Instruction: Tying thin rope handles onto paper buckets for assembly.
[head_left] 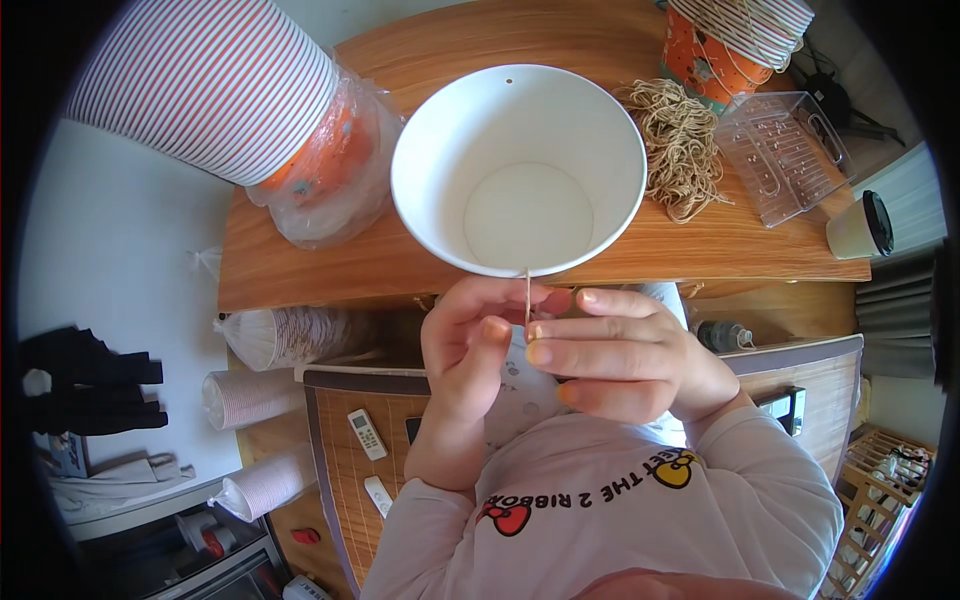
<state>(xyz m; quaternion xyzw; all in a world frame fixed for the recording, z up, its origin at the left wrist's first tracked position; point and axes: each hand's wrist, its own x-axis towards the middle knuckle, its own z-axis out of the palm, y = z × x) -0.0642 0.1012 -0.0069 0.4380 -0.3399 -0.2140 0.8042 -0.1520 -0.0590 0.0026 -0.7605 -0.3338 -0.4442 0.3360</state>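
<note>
One white bucket (520, 195) is standing on the wooden bench (790, 250), close to its near edge, and one string (528, 300) is hanging from its near rim; two bucket stacks are standing farther off, a left stack (215, 85) partly in clear plastic and a right stack (722, 58) behind a single heap of cords (675, 150), while one clear box (775, 165) and one lidded cup (853, 230) are sitting along the right, three bagged stacks (252, 398) are lying lower down on the left, and two remote controls (367, 435) are lying on a mat (335, 430). The left hand (465, 345) is resting just below the near rim, its fingers curling behind the string and its thumb standing apart, though I cannot tell whether it is gripping anything; the right hand (630, 350) is pointing its fingers leftward, one above another, and its fingertips are pinching the string's lower end. The bucket is showing a round mouth, a plain white inside and a flat, creamy bottom, with one small hole (509, 81) appearing near the far rim
</note>
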